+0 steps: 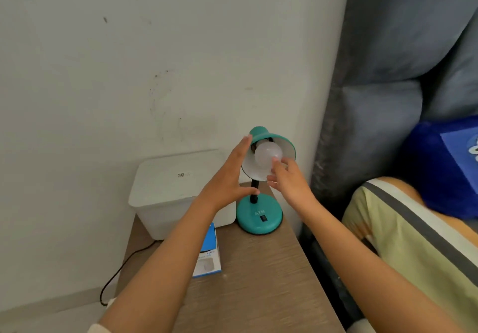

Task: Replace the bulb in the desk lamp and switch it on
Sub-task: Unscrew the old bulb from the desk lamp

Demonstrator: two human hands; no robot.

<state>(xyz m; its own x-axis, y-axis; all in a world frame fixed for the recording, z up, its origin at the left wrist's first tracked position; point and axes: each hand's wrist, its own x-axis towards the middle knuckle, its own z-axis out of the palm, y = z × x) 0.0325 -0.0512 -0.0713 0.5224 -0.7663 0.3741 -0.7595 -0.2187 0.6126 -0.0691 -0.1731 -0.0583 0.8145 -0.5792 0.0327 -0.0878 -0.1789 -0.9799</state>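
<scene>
A small teal lamp (259, 213) stands on the brown desk (258, 281), near the wall. Its shade (282, 143) is tipped up, and a round white bulb (267, 157) sits inside it. The left hand (227, 177) is open and flat, with its fingers spread beside the left edge of the shade. It holds nothing. The right hand (288, 180) is open too, and its fingertips touch the bulb from below. A white box (170, 190) sits left of the lamp. A blue and white carton (208, 257) lies on the desk under the left arm.
</scene>
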